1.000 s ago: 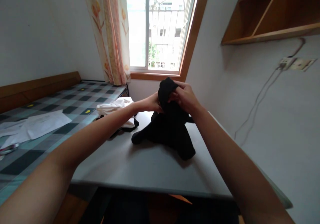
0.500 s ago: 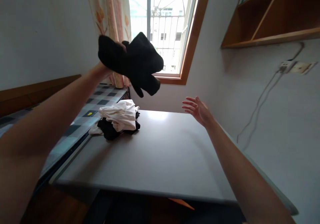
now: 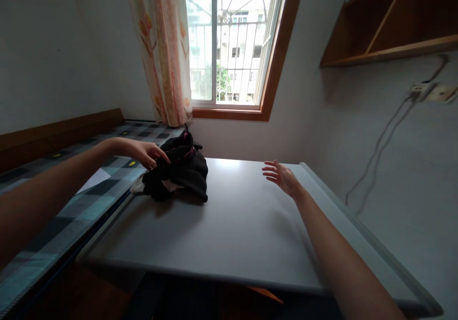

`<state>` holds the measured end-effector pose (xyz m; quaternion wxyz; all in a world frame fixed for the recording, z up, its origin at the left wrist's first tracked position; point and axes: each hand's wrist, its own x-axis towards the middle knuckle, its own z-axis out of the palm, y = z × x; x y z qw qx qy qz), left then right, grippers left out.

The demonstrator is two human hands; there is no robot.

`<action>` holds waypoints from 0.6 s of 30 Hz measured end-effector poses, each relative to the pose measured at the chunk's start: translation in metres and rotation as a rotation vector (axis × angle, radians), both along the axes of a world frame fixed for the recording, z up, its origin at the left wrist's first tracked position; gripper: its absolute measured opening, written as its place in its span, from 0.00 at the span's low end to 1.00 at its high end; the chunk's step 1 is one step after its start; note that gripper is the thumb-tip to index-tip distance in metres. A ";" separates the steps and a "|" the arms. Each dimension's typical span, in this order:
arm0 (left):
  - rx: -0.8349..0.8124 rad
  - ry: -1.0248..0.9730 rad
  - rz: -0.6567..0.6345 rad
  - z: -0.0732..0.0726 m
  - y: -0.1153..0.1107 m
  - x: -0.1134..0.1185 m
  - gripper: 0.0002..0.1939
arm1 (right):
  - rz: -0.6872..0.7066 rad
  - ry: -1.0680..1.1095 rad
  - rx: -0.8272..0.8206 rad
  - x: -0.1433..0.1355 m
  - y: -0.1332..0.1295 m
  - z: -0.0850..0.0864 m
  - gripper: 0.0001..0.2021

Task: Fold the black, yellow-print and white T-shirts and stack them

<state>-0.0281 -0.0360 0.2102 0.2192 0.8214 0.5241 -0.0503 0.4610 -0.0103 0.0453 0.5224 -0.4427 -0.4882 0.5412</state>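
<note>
A black garment [image 3: 188, 172] with pinkish trim lies on top of the pile at the left side of the table. Part of a white cloth [image 3: 138, 186] shows at the pile's lower left edge. My left hand [image 3: 152, 155] is at the garment's upper left, its fingers apart and touching or just over the black fabric, not wrapped round it. Over the right part of the table hovers my right hand [image 3: 281, 174], fingers spread and holding nothing.
The light grey table [image 3: 236, 234] stands below a barred window. Along its left side runs a bed with a checked cover [image 3: 82, 215]. A wooden shelf [image 3: 390, 53] and a wall socket [image 3: 422, 91] with hanging cables are at the right.
My left hand has come down from in front of the curtain and window, and the black garment it held now covers most of the white cloth on the pile. My right hand has barely moved.
</note>
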 end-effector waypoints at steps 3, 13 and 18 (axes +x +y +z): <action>-0.054 -0.080 0.121 0.003 0.002 0.010 0.28 | -0.072 0.005 0.009 0.002 0.004 -0.012 0.19; 0.567 0.271 0.209 -0.054 0.025 0.047 0.38 | -0.212 0.074 -0.008 -0.012 0.000 -0.068 0.20; 1.009 0.222 0.260 -0.035 0.019 0.012 0.27 | -0.206 0.071 0.030 -0.011 -0.001 -0.073 0.22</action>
